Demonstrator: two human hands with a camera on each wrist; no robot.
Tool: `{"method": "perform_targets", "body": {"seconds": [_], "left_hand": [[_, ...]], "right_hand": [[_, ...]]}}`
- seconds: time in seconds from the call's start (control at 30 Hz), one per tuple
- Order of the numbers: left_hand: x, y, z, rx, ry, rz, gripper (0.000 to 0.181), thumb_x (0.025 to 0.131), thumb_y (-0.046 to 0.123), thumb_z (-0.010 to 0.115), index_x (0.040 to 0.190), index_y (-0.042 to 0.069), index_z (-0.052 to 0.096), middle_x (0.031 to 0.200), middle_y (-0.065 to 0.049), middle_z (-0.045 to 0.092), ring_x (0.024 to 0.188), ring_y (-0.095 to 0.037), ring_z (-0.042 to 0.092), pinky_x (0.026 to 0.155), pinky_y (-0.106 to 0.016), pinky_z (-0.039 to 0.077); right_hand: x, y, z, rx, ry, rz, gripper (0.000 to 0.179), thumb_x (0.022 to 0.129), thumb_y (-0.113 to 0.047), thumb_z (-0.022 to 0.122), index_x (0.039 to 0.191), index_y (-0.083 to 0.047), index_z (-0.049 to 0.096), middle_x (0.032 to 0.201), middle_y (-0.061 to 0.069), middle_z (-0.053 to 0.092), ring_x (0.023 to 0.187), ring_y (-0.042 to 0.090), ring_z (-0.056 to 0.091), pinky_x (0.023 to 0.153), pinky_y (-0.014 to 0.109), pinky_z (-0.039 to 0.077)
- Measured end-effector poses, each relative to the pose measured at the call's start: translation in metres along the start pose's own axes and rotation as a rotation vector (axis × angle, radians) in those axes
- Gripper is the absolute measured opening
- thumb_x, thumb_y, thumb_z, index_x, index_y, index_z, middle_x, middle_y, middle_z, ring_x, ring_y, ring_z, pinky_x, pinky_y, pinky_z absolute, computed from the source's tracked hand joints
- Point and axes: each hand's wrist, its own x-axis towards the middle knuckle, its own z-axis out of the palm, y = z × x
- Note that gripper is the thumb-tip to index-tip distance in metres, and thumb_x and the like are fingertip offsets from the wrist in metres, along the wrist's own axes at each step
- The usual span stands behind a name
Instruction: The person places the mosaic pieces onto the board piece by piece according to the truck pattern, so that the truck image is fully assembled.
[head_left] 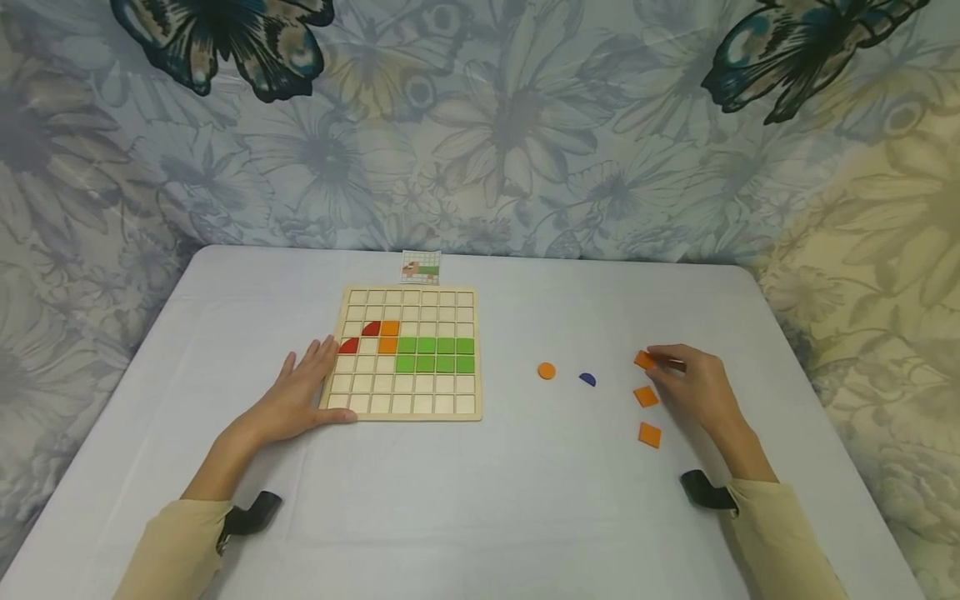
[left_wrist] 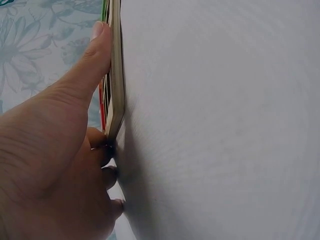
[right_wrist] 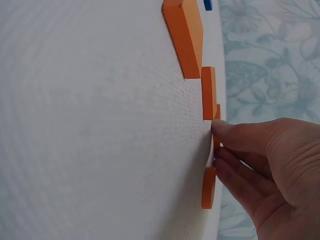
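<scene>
My left hand [head_left: 298, 400] lies spread along the left side of a wooden grid board [head_left: 412, 414], with the thumb on its near-left corner. Red quarter-round tiles [head_left: 349, 345], orange squares [head_left: 390, 328] and green squares [head_left: 426, 354] fill some of its cells. At the right, my right hand [head_left: 693, 382] pinches an orange square tile [head_left: 642, 359] between thumb and fingers, low over the table. Two more orange square tiles [head_left: 649, 434] lie nearer the front in the same column. In the right wrist view, another orange piece [right_wrist: 208, 188] with a rounded edge lies beside the fingers.
An orange disc [head_left: 547, 371] and a blue half-round piece [head_left: 588, 379] lie between the board and my right hand. A small picture card [head_left: 421, 267] sits behind the board. The white-covered table [head_left: 480, 508] meets a floral cloth backdrop [head_left: 517, 167].
</scene>
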Motion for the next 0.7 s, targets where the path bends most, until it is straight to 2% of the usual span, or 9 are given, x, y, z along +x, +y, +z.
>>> {"method": "perform_targets", "body": {"seconds": [0.17, 0.27, 0.33, 0.4, 0.53, 0.7], "left_hand": [[0.0, 0.001, -0.001, -0.006, -0.003, -0.001, 0.119, 0.076, 0.053, 0.078, 0.155, -0.005, 0.009, 0.162, -0.023, 0.003, 0.149, -0.041, -0.002, 0.116, -0.058, -0.01], [0.0, 0.001, -0.001, -0.005, -0.001, 0.001, 0.119, 0.076, 0.054, 0.078, 0.155, -0.005, 0.009, 0.162, -0.023, 0.004, 0.149, -0.041, -0.002, 0.116, -0.058, -0.009], [0.0, 0.0, 0.0, -0.003, 0.0, 0.002, 0.12, 0.076, 0.054, 0.078, 0.155, -0.004, 0.009, 0.162, -0.023, 0.004, 0.149, -0.041, -0.002, 0.116, -0.058, -0.009], [-0.001, 0.0, 0.0, -0.004, 0.002, 0.005, 0.119, 0.076, 0.054, 0.078, 0.155, -0.005, 0.01, 0.162, -0.023, 0.004, 0.149, -0.041, -0.002, 0.116, -0.058, -0.009], [0.0, -0.001, 0.0, -0.009, 0.003, 0.007, 0.12, 0.076, 0.055, 0.077, 0.155, -0.004, 0.01, 0.162, -0.023, 0.004, 0.149, -0.04, -0.002, 0.116, -0.057, -0.009], [0.0, -0.001, -0.001, -0.004, 0.004, 0.002, 0.12, 0.076, 0.056, 0.077, 0.155, -0.004, 0.009, 0.162, -0.022, 0.004, 0.149, -0.04, -0.002, 0.116, -0.057, -0.01]], "right_hand": [[0.0, 0.002, 0.001, 0.003, -0.005, 0.01, 0.033, 0.08, 0.008, 0.075, 0.113, 0.008, 0.068, 0.109, 0.024, 0.069, 0.099, 0.041, 0.067, 0.082, 0.039, 0.053], [0.001, 0.002, 0.001, -0.002, -0.015, 0.025, 0.033, 0.081, 0.007, 0.074, 0.113, 0.007, 0.068, 0.109, 0.023, 0.069, 0.098, 0.041, 0.067, 0.08, 0.021, 0.054], [0.002, 0.001, 0.001, 0.0, -0.022, 0.026, 0.032, 0.081, 0.006, 0.075, 0.112, 0.007, 0.068, 0.109, 0.023, 0.07, 0.098, 0.041, 0.067, 0.079, 0.014, 0.052], [0.003, -0.001, 0.001, 0.005, -0.025, 0.023, 0.032, 0.08, 0.006, 0.075, 0.112, 0.007, 0.068, 0.109, 0.023, 0.07, 0.098, 0.042, 0.067, 0.079, 0.017, 0.053], [0.004, -0.004, 0.001, 0.006, -0.025, 0.006, 0.032, 0.08, 0.008, 0.074, 0.112, 0.008, 0.068, 0.108, 0.023, 0.07, 0.099, 0.042, 0.067, 0.081, 0.041, 0.054], [0.008, -0.008, 0.001, 0.012, -0.041, -0.015, 0.033, 0.08, 0.008, 0.074, 0.112, 0.006, 0.068, 0.109, 0.022, 0.07, 0.1, 0.038, 0.067, 0.082, 0.044, 0.052]]}}
